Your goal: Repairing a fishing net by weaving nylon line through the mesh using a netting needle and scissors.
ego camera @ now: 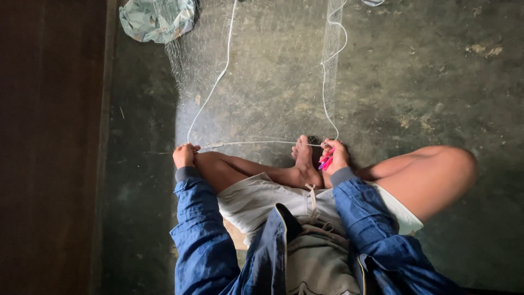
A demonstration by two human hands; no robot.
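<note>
Nearest the camera is a blue denim jacket [207, 246], open over a grey shirt, and pale shorts [256, 199] on a person who sits cross-legged on a dark concrete floor [426, 82]. One bare foot [304, 161] rests sole-up between the two hands, and it serves as the landmark for the rest.

To the left of the foot, the left hand [184, 155] is curled into a closed grip on a white cord [256, 143], just where the cord bends. From that hand the cord runs straight across, over the toes of the foot, to the right hand [334, 157], which lies just right of the foot and touches it. The right hand's grip is closed too: it pinches the cord and holds a pink netting needle [326, 161] whose tip points down toward the ankle.

Beyond the foot, away from the person, a fine fishing net [267, 71] is stretched above the floor, edged by the cord, which rises from each hand toward the far end of the floor. Far beyond the foot and to its left lies a crumpled pale-green cloth [155, 19], against the net's edge. A dark wooden wall [49, 147] stands well to the left of the foot.
</note>
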